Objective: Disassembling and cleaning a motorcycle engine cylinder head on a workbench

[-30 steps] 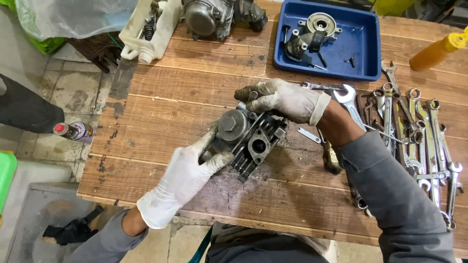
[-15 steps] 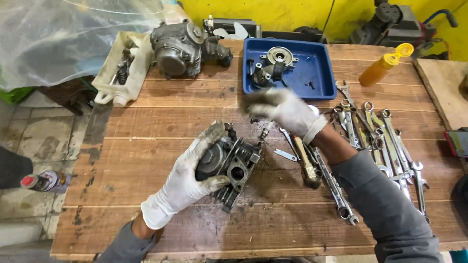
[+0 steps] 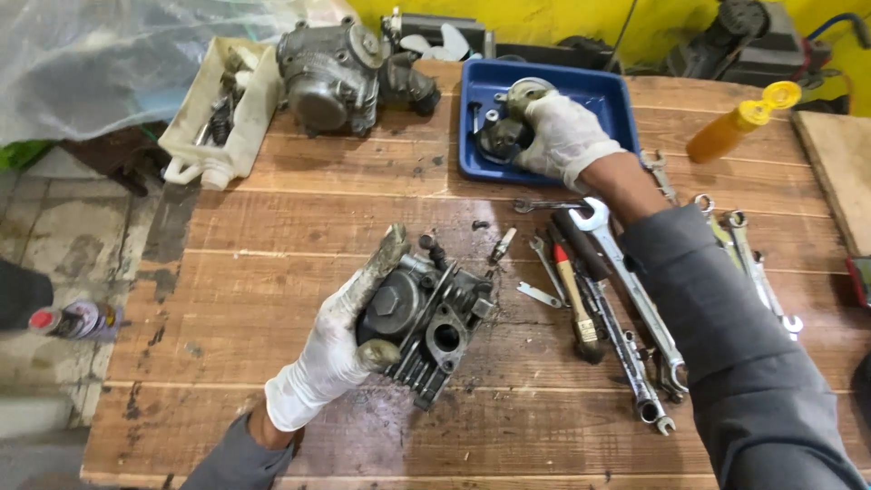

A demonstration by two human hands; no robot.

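Keep your left hand (image 3: 340, 349) clamped around the greasy cylinder head (image 3: 426, 331) so it stays steady on the table (image 3: 272, 236). Your right hand (image 3: 562, 136), fingers curled, reaches into the blue tray (image 3: 626, 113) onto a round metal part (image 3: 504, 136); whether it grips it I cannot tell, so lift it slowly.

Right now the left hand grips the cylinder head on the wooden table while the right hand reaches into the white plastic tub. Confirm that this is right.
Not quite. The right hand reaches into the blue tray, not the white plastic tub, and rests on a metal part there, as the head view shows. The rest holds: the left hand grips the cylinder head on the wooden table.
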